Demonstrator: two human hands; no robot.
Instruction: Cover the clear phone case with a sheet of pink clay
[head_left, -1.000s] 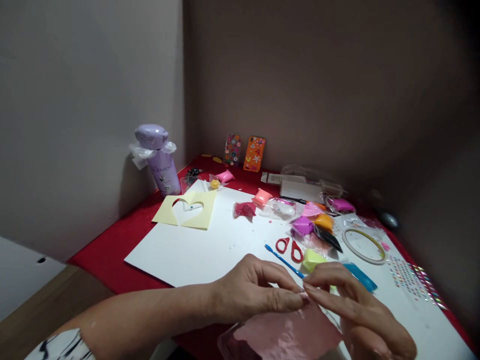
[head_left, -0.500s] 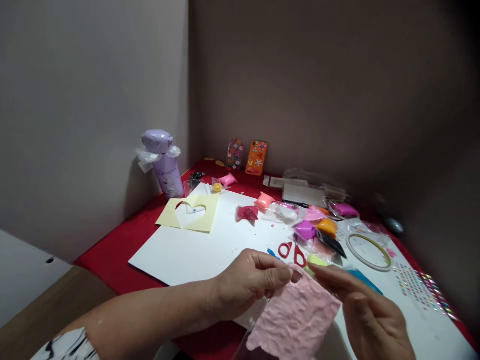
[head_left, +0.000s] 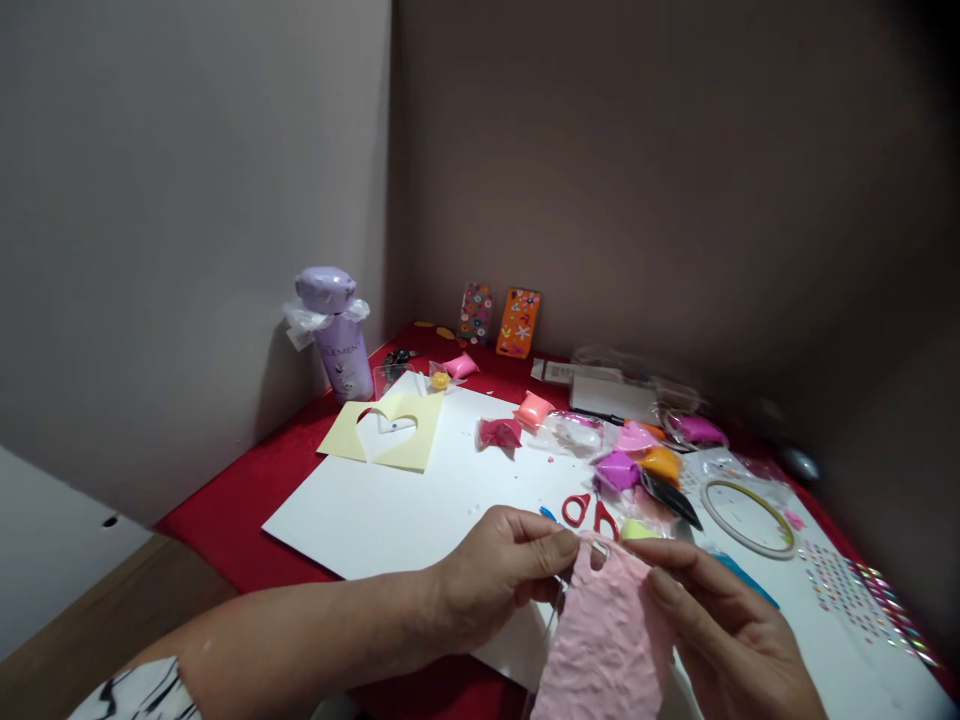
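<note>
A phone case (head_left: 607,640) coated in bumpy pale pink clay is held upright near the bottom of the view, its lower end cut off by the frame. My left hand (head_left: 499,560) pinches its upper left corner, thumb beside the oblong camera hole. On the opposite side, my right hand (head_left: 731,620) grips the upper right edge between thumb and fingers. Clear plastic shows along the case's left side. Just beyond the case lie red-handled scissors (head_left: 576,510), partly covered by it.
A white board (head_left: 442,500) lies on a red cloth (head_left: 225,500). Yellow paper with a heart cutout (head_left: 420,450), clay packets (head_left: 617,470), a hoop (head_left: 709,510) and gem stickers (head_left: 847,590) rest around. A purple bottle (head_left: 345,355) and two decorated phone cases (head_left: 519,322) stand behind.
The clay-covered case has turned to a more upright angle. My right thumb has closed onto its right edge, where before it was off the case. The view has shifted slightly.
</note>
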